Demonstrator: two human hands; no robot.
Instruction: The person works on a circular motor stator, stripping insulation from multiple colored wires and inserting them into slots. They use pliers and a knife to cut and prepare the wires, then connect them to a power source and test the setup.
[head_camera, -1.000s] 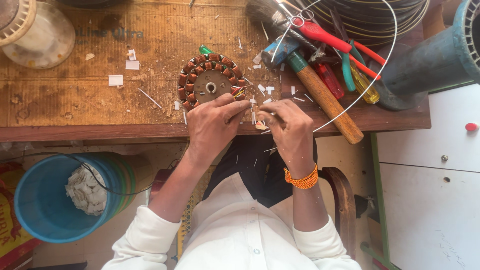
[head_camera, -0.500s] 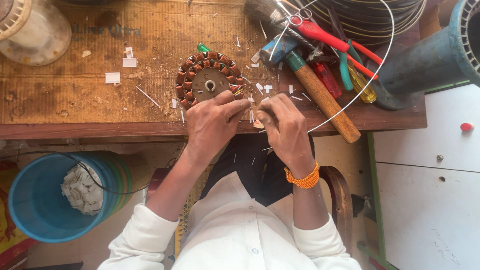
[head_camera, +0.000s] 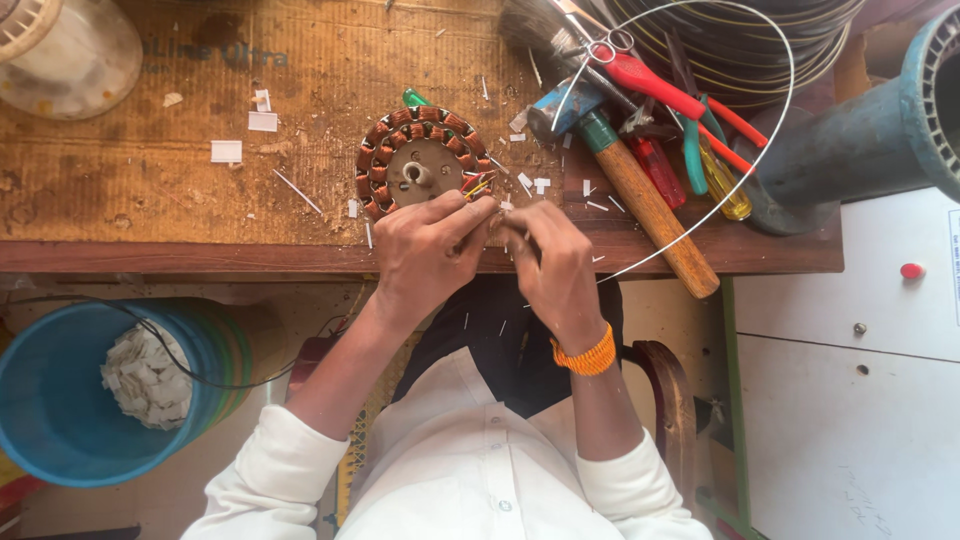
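A round motor stator (head_camera: 420, 160) ringed with copper coils lies on the wooden workbench (head_camera: 180, 200), a grey hub at its centre. My left hand (head_camera: 425, 255) rests at its near right edge, fingers pinched on the thin coloured lead wires (head_camera: 478, 187) coming off the coils. My right hand (head_camera: 550, 265), with an orange band at the wrist, is pressed against the left one, fingertips closed on the same wires. What lies between the fingertips is hidden.
A wooden-handled hammer (head_camera: 640, 195), red-handled scissors (head_camera: 640, 75), screwdrivers (head_camera: 700, 160) and a loop of white wire (head_camera: 780, 120) lie right of the stator. White paper scraps (head_camera: 226, 151) dot the bench. A blue bucket (head_camera: 60, 420) of scraps stands below left; a white cabinet (head_camera: 850, 380) is at right.
Both hands stay pinched together at the stator's edge with only small finger shifts. The view has drifted slightly, so the bench sits a little lower in frame.
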